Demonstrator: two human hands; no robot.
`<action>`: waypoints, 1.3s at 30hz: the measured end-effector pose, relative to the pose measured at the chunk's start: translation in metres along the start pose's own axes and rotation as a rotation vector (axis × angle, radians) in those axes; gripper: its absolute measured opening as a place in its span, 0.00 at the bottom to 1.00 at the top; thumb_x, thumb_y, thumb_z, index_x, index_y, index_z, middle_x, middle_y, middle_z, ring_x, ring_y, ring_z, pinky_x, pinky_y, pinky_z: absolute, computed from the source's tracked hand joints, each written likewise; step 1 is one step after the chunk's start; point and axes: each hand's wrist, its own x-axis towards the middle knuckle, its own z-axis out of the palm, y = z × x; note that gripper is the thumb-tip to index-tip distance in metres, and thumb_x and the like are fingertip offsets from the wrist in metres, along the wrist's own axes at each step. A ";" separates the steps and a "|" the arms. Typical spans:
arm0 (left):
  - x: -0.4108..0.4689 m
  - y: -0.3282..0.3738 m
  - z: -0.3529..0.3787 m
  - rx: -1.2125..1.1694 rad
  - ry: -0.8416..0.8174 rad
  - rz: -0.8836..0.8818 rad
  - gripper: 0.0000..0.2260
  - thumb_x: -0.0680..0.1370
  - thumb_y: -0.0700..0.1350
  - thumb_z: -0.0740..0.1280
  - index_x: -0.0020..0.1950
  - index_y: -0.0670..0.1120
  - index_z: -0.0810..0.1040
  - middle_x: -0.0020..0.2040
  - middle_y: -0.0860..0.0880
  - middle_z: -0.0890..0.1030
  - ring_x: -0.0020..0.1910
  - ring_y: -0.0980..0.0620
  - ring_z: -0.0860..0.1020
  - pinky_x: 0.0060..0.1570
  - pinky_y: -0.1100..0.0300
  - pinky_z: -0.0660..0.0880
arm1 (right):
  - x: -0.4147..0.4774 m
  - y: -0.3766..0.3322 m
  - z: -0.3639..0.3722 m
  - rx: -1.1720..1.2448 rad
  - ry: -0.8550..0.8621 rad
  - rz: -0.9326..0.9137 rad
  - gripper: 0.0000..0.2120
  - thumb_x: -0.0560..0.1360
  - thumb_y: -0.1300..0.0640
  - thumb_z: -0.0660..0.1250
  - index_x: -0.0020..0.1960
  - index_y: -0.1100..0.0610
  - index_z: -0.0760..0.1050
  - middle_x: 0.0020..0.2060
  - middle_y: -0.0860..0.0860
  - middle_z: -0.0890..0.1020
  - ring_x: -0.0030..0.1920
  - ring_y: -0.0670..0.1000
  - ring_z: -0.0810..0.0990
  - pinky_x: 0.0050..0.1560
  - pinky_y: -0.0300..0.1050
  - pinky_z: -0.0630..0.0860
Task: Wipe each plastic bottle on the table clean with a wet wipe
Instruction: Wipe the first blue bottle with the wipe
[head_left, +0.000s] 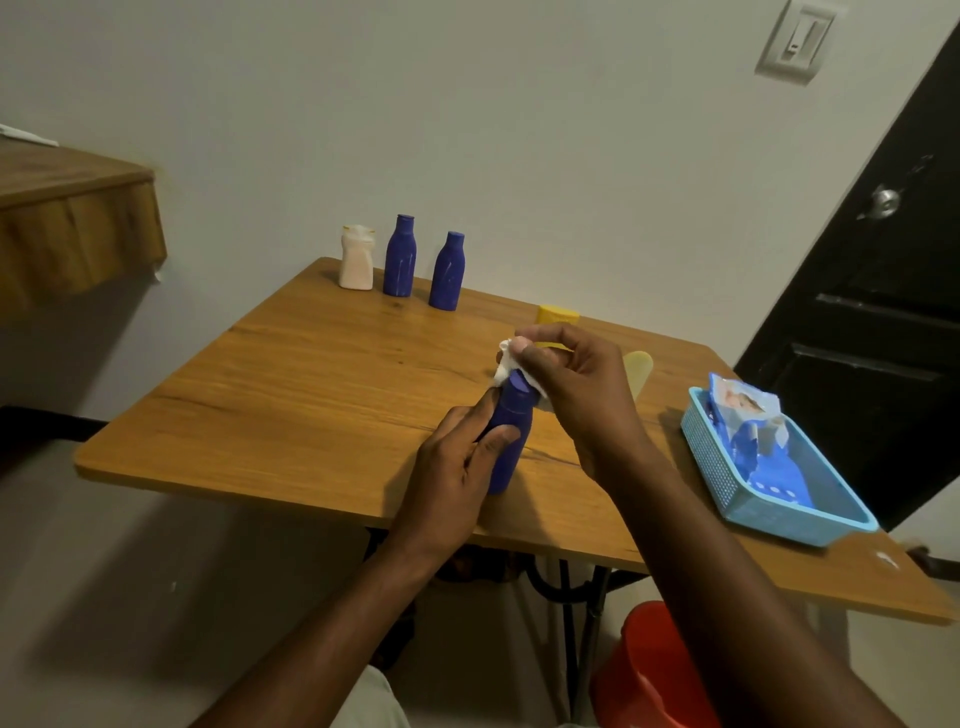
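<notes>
My left hand (457, 467) grips a blue plastic bottle (511, 441) near the table's front edge. My right hand (576, 395) pinches a white wet wipe (506, 364) against the bottle's cap. At the far edge of the wooden table (311, 374) stand a white bottle (357, 258) and two more blue bottles (399, 257) (447, 273). A yellow bottle (557, 316) stands behind my right hand, mostly hidden, and a pale yellow bottle (638, 370) shows to its right.
A light blue basket (717, 467) at the table's right holds an open wet wipe pack (748, 421). A red bucket (649, 670) sits on the floor under the table. A wooden shelf (72, 218) juts out at the left; a black door (883, 312) is at the right.
</notes>
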 end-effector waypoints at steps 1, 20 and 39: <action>0.000 0.000 0.000 -0.002 0.002 0.005 0.20 0.85 0.52 0.62 0.77 0.62 0.65 0.59 0.55 0.78 0.58 0.55 0.79 0.56 0.51 0.81 | -0.001 0.004 0.000 0.035 0.018 0.016 0.08 0.81 0.52 0.68 0.56 0.54 0.83 0.49 0.50 0.87 0.52 0.50 0.85 0.48 0.44 0.78; -0.001 0.001 0.000 -0.004 -0.003 0.004 0.22 0.84 0.56 0.61 0.78 0.59 0.64 0.64 0.56 0.76 0.62 0.63 0.77 0.55 0.65 0.80 | -0.019 0.013 -0.004 0.024 0.106 -0.099 0.07 0.77 0.52 0.74 0.54 0.52 0.84 0.50 0.49 0.85 0.53 0.48 0.82 0.49 0.46 0.78; -0.009 0.006 -0.002 -0.080 0.029 0.074 0.25 0.77 0.51 0.72 0.73 0.57 0.71 0.68 0.53 0.77 0.68 0.61 0.76 0.60 0.62 0.80 | -0.041 0.020 -0.015 0.624 0.170 0.219 0.10 0.81 0.67 0.65 0.59 0.60 0.82 0.59 0.53 0.85 0.58 0.54 0.86 0.52 0.48 0.84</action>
